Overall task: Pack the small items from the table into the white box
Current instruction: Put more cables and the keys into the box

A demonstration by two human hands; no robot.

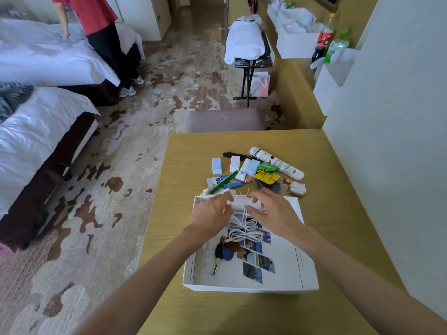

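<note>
White cardboard box (251, 287) sits below the left hand (210, 213) and right hand (273, 213), whose curled fingers (225, 198) pinch a smooth white block (242, 202). Just beneath the fingers lies a coiled cable (244, 232).

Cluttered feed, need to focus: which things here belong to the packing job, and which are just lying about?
Job: white box, cable and keys inside it, left hand, right hand, green pen, long white tube, sachets, small blue box.
Lying about: bottles, towels, stool, beds.

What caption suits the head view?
Left hand and right hand hold a white item over the white box with cable and keys.
</note>
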